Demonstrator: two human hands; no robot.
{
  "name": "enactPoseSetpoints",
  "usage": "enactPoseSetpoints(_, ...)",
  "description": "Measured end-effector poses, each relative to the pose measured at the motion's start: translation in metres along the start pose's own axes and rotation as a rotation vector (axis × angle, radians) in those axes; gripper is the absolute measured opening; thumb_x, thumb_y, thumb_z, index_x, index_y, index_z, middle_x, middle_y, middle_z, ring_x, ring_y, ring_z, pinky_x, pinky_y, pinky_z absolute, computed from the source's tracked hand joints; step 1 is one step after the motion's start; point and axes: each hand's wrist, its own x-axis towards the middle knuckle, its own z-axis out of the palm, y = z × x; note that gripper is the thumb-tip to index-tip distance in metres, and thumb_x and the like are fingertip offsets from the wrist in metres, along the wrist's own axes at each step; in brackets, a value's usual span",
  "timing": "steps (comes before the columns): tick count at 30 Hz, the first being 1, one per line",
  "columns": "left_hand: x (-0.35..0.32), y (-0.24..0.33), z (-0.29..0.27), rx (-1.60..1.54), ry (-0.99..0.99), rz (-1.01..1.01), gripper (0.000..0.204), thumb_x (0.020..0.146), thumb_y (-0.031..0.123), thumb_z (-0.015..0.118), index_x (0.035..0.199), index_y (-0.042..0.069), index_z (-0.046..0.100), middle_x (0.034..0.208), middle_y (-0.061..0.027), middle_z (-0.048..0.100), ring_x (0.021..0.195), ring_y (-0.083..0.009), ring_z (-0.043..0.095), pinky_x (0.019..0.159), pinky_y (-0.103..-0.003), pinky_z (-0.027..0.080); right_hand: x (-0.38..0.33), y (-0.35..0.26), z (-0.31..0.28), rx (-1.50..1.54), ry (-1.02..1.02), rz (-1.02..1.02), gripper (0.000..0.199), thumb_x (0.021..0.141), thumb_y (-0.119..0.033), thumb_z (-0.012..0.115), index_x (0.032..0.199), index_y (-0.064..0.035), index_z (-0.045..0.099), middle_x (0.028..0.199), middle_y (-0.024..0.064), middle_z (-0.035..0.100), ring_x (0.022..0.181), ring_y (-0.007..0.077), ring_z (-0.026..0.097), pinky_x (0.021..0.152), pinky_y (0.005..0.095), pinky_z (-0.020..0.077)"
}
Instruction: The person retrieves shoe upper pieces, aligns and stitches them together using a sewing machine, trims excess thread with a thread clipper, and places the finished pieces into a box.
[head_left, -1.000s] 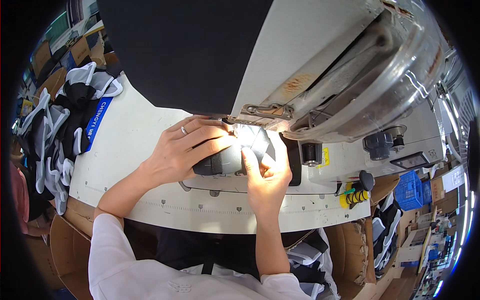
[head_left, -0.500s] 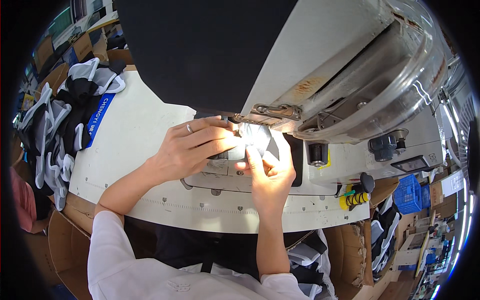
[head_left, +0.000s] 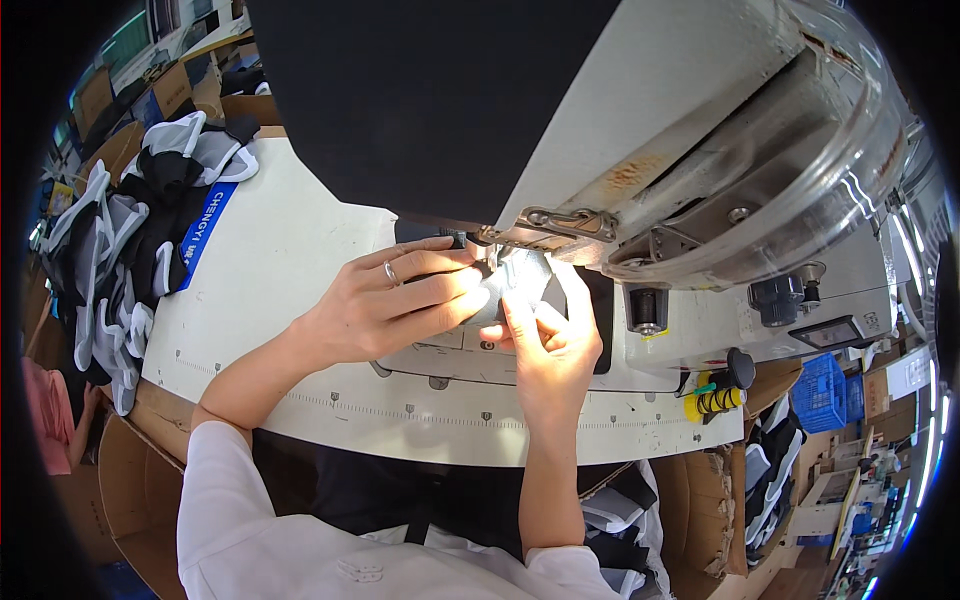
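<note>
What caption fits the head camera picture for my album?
Left hand and right hand work together on a small gray piece, brightly lit at the sewing machine.

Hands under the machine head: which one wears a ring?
The left hand: a silver-coloured ring circles one of its fingers. The right hand shows no ring.

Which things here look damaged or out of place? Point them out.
Two things: the sewing machine has a rust-brown patch on its pale casing, possibly corrosion; the cardboard box below the table's right end has a ragged edge, as if torn. Glare washes out much of the grey piece being held.
</note>
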Motion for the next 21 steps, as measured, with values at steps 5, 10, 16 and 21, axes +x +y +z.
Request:
enactPoseSetpoints(5, -0.002, -0.007, 0.005, -0.028, 0.011, -0.038, 0.022, 0.071, 0.012, 0.065, 0.092, 0.005, 0.067, 0.104, -0.0045, 0.065, 0.101, -0.0243, 0.066, 0.092, -0.038, 0.058, 0.0, 0.0, 0.0, 0.0, -0.002, 0.008, 0.048, 0.092, 0.001, 0.06, 0.135, 0.007, 0.04, 0.095, 0.0165, 0.069, 0.076, 0.018, 0.07, 0.064, 0.0265, 0.0591)
enactPoseSetpoints(10, -0.005, -0.01, 0.007, -0.035, 0.017, -0.068, 0.023, 0.07, 0.012, 0.065, 0.092, 0.007, 0.067, 0.103, -0.004, 0.064, 0.099, -0.0241, 0.066, 0.089, -0.036, 0.058, 0.001, 0.0, 0.001, 0.013, -0.027, -0.028, 0.045, 0.093, 0.0, 0.06, 0.133, 0.0087, 0.04, 0.093, 0.0172, 0.07, 0.079, 0.018, 0.07, 0.063, 0.0257, 0.0584)
enactPoseSetpoints(16, -0.005, -0.013, 0.012, -0.011, 0.057, -0.074, 0.024, 0.067, 0.008, 0.068, 0.091, 0.008, 0.067, 0.1, -0.0024, 0.065, 0.096, -0.0225, 0.067, 0.084, -0.033, 0.059, 0.006, -0.001, 0.003, -0.031, -0.024, -0.06, 0.036, 0.093, -0.002, 0.061, 0.125, 0.0086, 0.047, 0.088, 0.0158, 0.07, 0.072, 0.0163, 0.07, 0.06, 0.0246, 0.0576)
enactPoseSetpoints(21, -0.007, -0.017, 0.018, 0.096, 0.08, -0.083, 0.024, 0.066, 0.003, 0.07, 0.09, 0.008, 0.067, 0.099, -0.0011, 0.066, 0.09, -0.0187, 0.068, 0.074, -0.03, 0.058, 0.01, -0.004, 0.004, -0.052, 0.044, -0.04, 0.024, 0.092, -0.004, 0.063, 0.112, 0.008, 0.056, 0.077, 0.0127, 0.069, 0.062, 0.0164, 0.069, 0.051, 0.0241, 0.0556)
